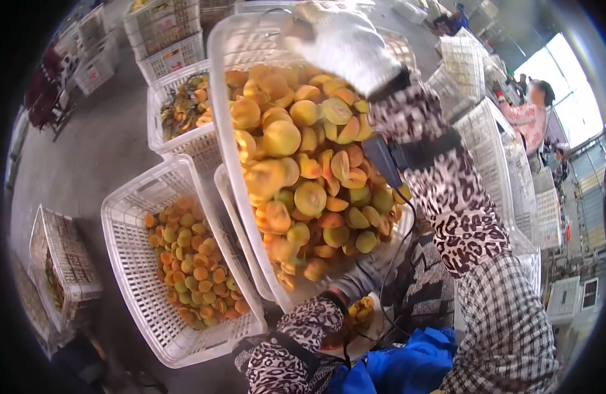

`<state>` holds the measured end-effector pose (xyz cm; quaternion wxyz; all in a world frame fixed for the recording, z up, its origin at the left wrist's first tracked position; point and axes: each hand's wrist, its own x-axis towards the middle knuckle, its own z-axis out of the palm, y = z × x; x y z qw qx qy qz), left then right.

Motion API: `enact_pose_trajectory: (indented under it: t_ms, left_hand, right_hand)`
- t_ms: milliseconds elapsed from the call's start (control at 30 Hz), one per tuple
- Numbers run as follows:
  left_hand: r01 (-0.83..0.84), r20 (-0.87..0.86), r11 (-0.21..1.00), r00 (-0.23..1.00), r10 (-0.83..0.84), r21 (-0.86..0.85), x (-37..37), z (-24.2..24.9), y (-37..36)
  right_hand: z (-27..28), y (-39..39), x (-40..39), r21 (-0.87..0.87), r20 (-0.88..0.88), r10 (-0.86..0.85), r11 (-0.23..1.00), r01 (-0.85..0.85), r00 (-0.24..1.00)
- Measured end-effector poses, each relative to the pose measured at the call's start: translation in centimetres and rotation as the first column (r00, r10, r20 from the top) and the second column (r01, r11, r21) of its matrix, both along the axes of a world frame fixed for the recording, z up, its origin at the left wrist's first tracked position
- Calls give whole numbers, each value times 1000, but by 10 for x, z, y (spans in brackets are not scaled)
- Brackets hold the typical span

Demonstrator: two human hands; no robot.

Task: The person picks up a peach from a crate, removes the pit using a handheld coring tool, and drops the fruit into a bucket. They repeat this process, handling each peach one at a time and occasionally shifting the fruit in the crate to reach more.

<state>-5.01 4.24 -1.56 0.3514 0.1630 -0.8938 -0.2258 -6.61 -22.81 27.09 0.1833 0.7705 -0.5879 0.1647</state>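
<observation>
A large white plastic crate (250,256) full of halved, yellow-orange fruit (309,197), like apricots or peaches, stands before me. My right hand (346,49), in a white glove, reaches over the fruit to the crate's far rim. Its fingers are bent at that rim and somewhat blurred. At the crate's near end is my left hand (355,284) in a grey glove, its fingers mostly hidden. A dark device with a cable (385,161) is strapped at my right wrist. Several fruit pieces (362,310) lie below my left hand.
On the left stands another white crate (129,249), partly filled with fruit halves (198,269). Behind it, a crate (155,125) holds darker pieces. Stacked crates (165,46) stand at the back and along the right. A person in a pink top (527,121) is farther right.
</observation>
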Motion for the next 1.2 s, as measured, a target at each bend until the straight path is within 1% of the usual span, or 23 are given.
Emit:
enact_pose_trajectory:
  t_ms: [33, 67, 100, 167, 200, 233, 267, 300, 333, 367, 433, 467, 500, 633, 700, 733, 900, 967, 1033, 1100, 1133, 1167, 1200]
  left_hand:
    - [38, -5, 999, 999, -38, 28, -1, 5, -3]
    - [26, 63, 997, 998, -21, -76, 3, 9, -3]
    - [33, 66, 997, 997, -28, -65, 4, 10, -6]
    - [113, 357, 861, 931, 83, -495, 9, 10, -8]
    - [128, 371, 866, 926, 71, -484, 12, 9, -6]
    - [187, 513, 942, 858, -19, -278, 16, 9, -6]
    - [209, 624, 976, 771, -129, -57, 21, 8, -7]
    - [190, 694, 967, 673, -254, 169, 25, 6, -7]
    - [108, 409, 980, 897, -169, 167, 25, -10, -6]
    - [31, 70, 982, 997, -45, 187, 31, 5, -15]
    - [-137, 566, 882, 808, -164, 452, 46, 70, -30]
    - [41, 489, 859, 808, -329, 511, 43, 48, -29]
    - [-44, 342, 665, 882, -325, 746, 61, 103, -31]
    - [-26, 421, 848, 876, -236, 530, 61, 87, -31]
    - [-20, 443, 892, 873, -205, 451, 59, 76, -29]
    - [-21, 448, 910, 875, -183, 414, 59, 73, -29]
    - [-9, 438, 955, 890, -128, 297, 73, 63, -19]
    - [15, 409, 966, 904, -123, 257, 76, 59, -17]
    - [59, 365, 980, 922, -127, 192, 76, 52, -19]
    - [120, 304, 987, 941, -148, 107, 75, 47, -21]
    - [178, 270, 984, 946, -179, 30, 72, 43, -25]
    - [211, 243, 977, 950, -196, -39, 71, 40, -24]
    - [245, 218, 963, 951, -217, -110, 69, 38, -22]
  right_hand:
    - [-17, 14, -10, -218, -7, 149, 965, -147, 989]
    - [-33, 17, -21, -223, -97, 251, 938, -267, 963]
    - [-41, 29, -11, 278, 259, 40, 954, -114, 965]
    - [-81, 19, -9, 480, 198, -98, 877, -9, 975]
    - [-86, 31, -3, 482, 170, -12, 873, -73, 985]
    - [-90, 43, 2, 481, 145, 81, 865, -141, 986]
    - [-90, 52, 6, 590, 220, -65, 803, -80, 973]
    - [-95, 63, 7, 595, 233, -63, 798, -91, 970]
    - [-97, 78, 3, 646, 316, -176, 760, -75, 932]
    - [-100, 90, 1, 693, 383, -291, 718, -64, 877]
    - [-129, 109, 4, 551, 350, -133, 830, -89, 927]
    - [-135, 124, 6, 496, 373, -36, 852, -166, 927]
    - [-139, 141, 7, 437, 389, 54, 868, -236, 920]
    - [-147, 191, 24, 396, 341, 55, 897, -196, 938]
    - [-150, 210, 30, 256, 259, 113, 950, -181, 959]
    - [-152, 214, 33, 158, 306, 145, 967, -200, 941]
    - [-166, 243, 45, 203, 317, 114, 962, -185, 942]
    - [-198, 247, 54, 105, 113, 72, 991, -84, 991]
    - [-199, 245, 46, 14, 143, 150, 988, -154, 978]
    - [-148, 253, 27, 301, 292, 206, 907, -294, 934]
    - [-129, 254, 14, 256, 443, 242, 889, -380, 863]
    - [-113, 257, -1, 198, 577, 273, 868, -456, 770]
    - [-106, 270, -19, 246, 850, 56, 836, -490, 523]
